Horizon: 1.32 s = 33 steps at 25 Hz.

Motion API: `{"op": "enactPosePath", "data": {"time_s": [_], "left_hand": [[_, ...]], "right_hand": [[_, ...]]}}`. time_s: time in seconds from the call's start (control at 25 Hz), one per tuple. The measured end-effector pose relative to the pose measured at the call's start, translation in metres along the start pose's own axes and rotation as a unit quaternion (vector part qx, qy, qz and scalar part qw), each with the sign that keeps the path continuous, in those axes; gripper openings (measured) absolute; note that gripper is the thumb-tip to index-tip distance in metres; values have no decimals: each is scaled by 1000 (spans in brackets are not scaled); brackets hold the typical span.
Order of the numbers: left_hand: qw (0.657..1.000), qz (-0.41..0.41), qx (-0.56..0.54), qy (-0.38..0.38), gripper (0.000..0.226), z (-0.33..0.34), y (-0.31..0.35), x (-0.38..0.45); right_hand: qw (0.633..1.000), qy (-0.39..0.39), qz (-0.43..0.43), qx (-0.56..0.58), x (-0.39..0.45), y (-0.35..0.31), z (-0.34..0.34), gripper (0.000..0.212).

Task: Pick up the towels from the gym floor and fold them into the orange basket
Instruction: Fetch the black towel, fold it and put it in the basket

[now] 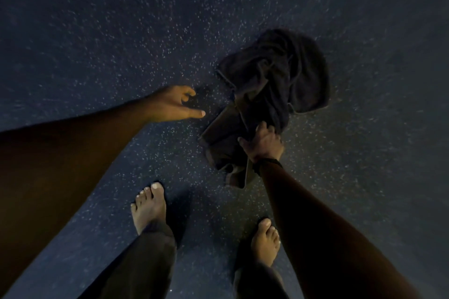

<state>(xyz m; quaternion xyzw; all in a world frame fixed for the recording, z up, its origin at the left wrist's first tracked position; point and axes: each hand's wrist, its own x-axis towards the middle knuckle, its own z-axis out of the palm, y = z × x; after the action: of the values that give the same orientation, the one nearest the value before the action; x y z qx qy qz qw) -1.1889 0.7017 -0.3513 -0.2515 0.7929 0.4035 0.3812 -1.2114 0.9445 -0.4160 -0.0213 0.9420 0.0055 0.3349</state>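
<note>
Your right hand [263,139] has its fingers curled round a bunch of the towel [274,80], gripping it near its close end, so that a strip of cloth hangs below your wrist while the bulk lies heaped on the floor [97,31] beyond. That grip looks chosen for lifting: taking a gathered fold near the edge lets the rest trail up after it rather than slipping away. Your left hand [176,104] holds nothing; it hovers just left of the towel, thumb stretched toward it and fingers loosely hooked, likely placed to catch a second edge once the cloth is up, which you will need for folding.

You see the towel is dark, soft and thick, rumpled into deep rounded creases, with a stitched hem showing along its left side. It will sag and bunch, so expect to shake it flat before folding. You stand on a dark, grainy floor flecked with pale specks, matte and rubbery in look. Your bare feet [149,206] are planted close behind the towel, trouser hems over the ankles. You cannot see the basket from here.
</note>
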Motion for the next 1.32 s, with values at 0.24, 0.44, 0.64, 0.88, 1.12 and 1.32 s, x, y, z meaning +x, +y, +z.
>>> {"op": "enactPosePath", "data": {"time_s": [0.24,0.44,0.64,0.88,1.12,1.32], "left_hand": [[1000,-3,7,-6,71,-8,-6,-16],[999,38,14,20,72,-81,86,-106],[987,104,11,120,75,-193,224,-238],[948,220,34,227,83,-310,394,-421],[901,303,69,304,77,-368,516,-592],[865,373,91,322,83,-363,588,-692]], "right_hand": [[996,19,-26,85,-3,11,-12,29],[945,116,-112,285,-49,30,-159,25],[915,194,-174,308,-119,30,-393,11],[874,319,-222,292,-235,40,-656,9],[831,419,-258,260,-368,79,-850,13],[810,493,-211,239,-472,134,-929,10]]}}
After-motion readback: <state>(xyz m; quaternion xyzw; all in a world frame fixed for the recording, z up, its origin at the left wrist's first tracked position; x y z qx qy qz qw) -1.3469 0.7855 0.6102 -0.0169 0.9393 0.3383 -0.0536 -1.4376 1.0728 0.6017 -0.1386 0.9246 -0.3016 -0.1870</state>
